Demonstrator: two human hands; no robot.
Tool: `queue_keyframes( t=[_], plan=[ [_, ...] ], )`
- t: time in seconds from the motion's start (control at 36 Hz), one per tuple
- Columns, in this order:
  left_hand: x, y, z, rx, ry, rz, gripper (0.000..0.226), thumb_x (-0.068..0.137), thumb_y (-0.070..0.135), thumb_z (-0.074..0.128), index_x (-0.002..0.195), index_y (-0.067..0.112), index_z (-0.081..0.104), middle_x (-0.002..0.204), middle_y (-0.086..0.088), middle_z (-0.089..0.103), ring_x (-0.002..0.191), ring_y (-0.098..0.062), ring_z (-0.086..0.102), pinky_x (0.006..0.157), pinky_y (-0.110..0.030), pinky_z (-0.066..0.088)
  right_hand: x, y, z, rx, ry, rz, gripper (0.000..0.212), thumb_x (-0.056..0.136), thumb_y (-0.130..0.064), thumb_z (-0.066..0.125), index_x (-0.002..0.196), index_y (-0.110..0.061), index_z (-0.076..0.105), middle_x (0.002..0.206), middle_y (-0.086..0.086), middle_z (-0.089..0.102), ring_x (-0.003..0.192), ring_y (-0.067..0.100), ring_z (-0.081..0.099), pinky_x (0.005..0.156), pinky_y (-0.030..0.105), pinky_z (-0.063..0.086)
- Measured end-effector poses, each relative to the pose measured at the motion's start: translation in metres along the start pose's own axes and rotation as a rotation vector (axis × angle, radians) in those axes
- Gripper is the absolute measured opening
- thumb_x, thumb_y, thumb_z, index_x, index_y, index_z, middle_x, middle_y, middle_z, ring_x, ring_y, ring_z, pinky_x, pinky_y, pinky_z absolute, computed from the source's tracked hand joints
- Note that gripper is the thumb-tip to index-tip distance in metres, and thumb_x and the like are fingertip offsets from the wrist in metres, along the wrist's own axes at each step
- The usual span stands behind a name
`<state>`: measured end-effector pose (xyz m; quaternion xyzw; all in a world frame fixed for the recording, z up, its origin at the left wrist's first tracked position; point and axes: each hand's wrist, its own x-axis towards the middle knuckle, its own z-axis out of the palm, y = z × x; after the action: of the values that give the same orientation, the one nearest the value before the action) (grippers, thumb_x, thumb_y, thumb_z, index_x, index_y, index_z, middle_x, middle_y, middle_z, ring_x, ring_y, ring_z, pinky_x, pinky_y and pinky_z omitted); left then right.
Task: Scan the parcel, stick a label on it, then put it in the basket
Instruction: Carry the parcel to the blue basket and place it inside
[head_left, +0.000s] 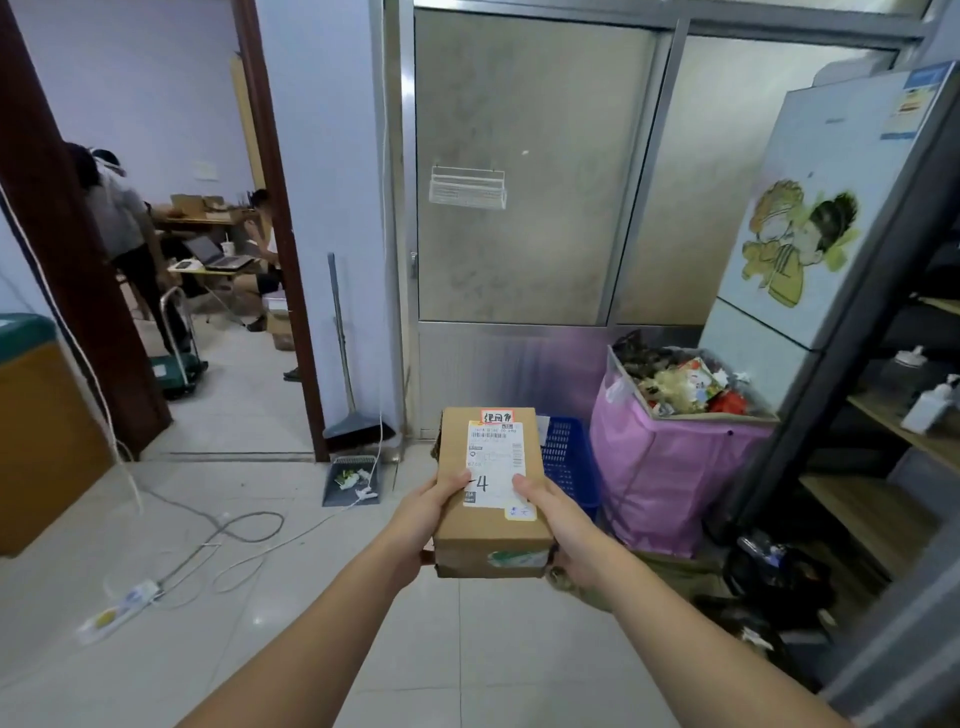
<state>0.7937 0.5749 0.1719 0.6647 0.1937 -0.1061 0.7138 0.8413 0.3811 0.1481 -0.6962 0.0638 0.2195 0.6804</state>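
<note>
Left hand (423, 512) and right hand (558, 519) clamp the sides of a rectangular cardboard parcel (491, 525), held in mid-air over glossy floor tiles (311, 597), thumbs on its white label (494, 462). Label print too small to read. Blue perforated plastic basket (569, 462) behind, mostly hidden. Pink bin bag (665, 478) right.

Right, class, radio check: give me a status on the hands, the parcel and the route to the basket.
Both hands, left and right, gripping parcel, label up. Blue basket just beyond, on floor beside pink bag. Nothing seen between.
</note>
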Motion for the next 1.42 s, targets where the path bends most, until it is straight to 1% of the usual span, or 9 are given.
queue_keyframes(
  t=[0.14, 0.28, 0.5, 0.67, 0.78, 0.92, 1.08, 1.19, 1.42],
  plan=[
    [0.063, 0.017, -0.001, 0.009, -0.036, -0.023, 0.031, 0.09, 0.057, 0.068, 0.116, 0.04, 0.072, 0.106, 0.007, 0.081, 0.105, -0.022, 0.074, 0.096, -0.047, 0.058, 0.053, -0.015, -0.005, 0.013, 0.026, 0.027, 0.043, 0.094, -0.049, 0.068, 0.133, -0.035, 0.058, 0.118, 0.003, 0.077, 0.107, 0.027, 0.075, 0.098, 0.052, 0.06],
    [0.128, 0.036, 0.004, 0.021, -0.047, -0.036, 0.034, 0.09, 0.058, 0.068, 0.119, 0.041, 0.072, 0.105, 0.009, 0.082, 0.104, -0.02, 0.074, 0.083, -0.04, 0.059, 0.119, -0.029, -0.018, -0.007, 0.024, 0.048, 0.048, 0.092, -0.054, 0.068, 0.134, -0.037, 0.057, 0.119, 0.0, 0.077, 0.108, 0.025, 0.075, 0.096, 0.048, 0.061],
    [0.219, 0.072, 0.006, 0.019, -0.014, -0.054, 0.034, 0.092, 0.057, 0.067, 0.12, 0.037, 0.07, 0.108, 0.005, 0.08, 0.105, -0.022, 0.073, 0.092, -0.044, 0.057, 0.219, -0.065, -0.029, -0.033, -0.023, 0.059, 0.049, 0.094, -0.054, 0.067, 0.137, -0.035, 0.055, 0.119, 0.0, 0.078, 0.107, 0.024, 0.076, 0.096, 0.049, 0.061],
    [0.279, 0.101, -0.002, 0.015, -0.007, -0.055, 0.036, 0.093, 0.056, 0.065, 0.125, 0.039, 0.067, 0.11, 0.005, 0.079, 0.106, -0.021, 0.072, 0.079, -0.039, 0.056, 0.281, -0.09, -0.026, -0.053, -0.036, 0.07, 0.052, 0.093, -0.056, 0.065, 0.14, -0.036, 0.054, 0.123, -0.001, 0.076, 0.111, 0.024, 0.074, 0.099, 0.047, 0.06],
    [0.329, 0.115, -0.014, 0.014, 0.001, -0.06, 0.038, 0.092, 0.057, 0.066, 0.127, 0.041, 0.066, 0.112, 0.006, 0.078, 0.106, -0.021, 0.071, 0.078, -0.039, 0.055, 0.33, -0.104, -0.021, -0.044, -0.069, 0.074, 0.051, 0.095, -0.055, 0.064, 0.141, -0.037, 0.052, 0.124, -0.002, 0.075, 0.112, 0.023, 0.073, 0.096, 0.044, 0.061],
    [0.394, 0.13, -0.033, 0.01, 0.002, -0.075, 0.042, 0.092, 0.057, 0.067, 0.131, 0.041, 0.065, 0.115, 0.004, 0.077, 0.109, -0.022, 0.07, 0.08, -0.041, 0.054, 0.395, -0.116, -0.007, -0.036, -0.071, 0.095, 0.054, 0.092, -0.058, 0.066, 0.141, -0.038, 0.052, 0.123, -0.003, 0.077, 0.112, 0.023, 0.074, 0.1, 0.049, 0.059],
    [0.471, 0.159, -0.054, 0.037, -0.035, -0.08, 0.043, 0.091, 0.056, 0.069, 0.131, 0.04, 0.067, 0.112, 0.004, 0.079, 0.108, -0.023, 0.071, 0.086, -0.043, 0.057, 0.461, -0.141, 0.006, 0.009, -0.067, 0.106, 0.05, 0.096, -0.054, 0.063, 0.142, -0.037, 0.051, 0.124, -0.001, 0.075, 0.11, 0.022, 0.074, 0.084, 0.038, 0.064],
    [0.518, 0.177, -0.059, 0.059, -0.059, -0.091, 0.042, 0.09, 0.057, 0.069, 0.127, 0.038, 0.068, 0.112, 0.003, 0.079, 0.108, -0.023, 0.071, 0.091, -0.046, 0.056, 0.501, -0.153, 0.006, 0.012, -0.021, 0.102, 0.058, 0.094, -0.057, 0.064, 0.145, -0.036, 0.048, 0.126, -0.001, 0.074, 0.114, 0.023, 0.072, 0.097, 0.045, 0.06],
    [0.609, 0.196, -0.039, 0.116, -0.129, -0.151, 0.044, 0.089, 0.06, 0.069, 0.128, 0.038, 0.067, 0.111, 0.004, 0.079, 0.107, -0.023, 0.072, 0.089, -0.046, 0.056, 0.574, -0.161, -0.022, 0.058, 0.039, 0.143, 0.055, 0.094, -0.056, 0.065, 0.142, -0.036, 0.05, 0.124, -0.002, 0.076, 0.114, 0.023, 0.072, 0.098, 0.046, 0.059]
  ],
)
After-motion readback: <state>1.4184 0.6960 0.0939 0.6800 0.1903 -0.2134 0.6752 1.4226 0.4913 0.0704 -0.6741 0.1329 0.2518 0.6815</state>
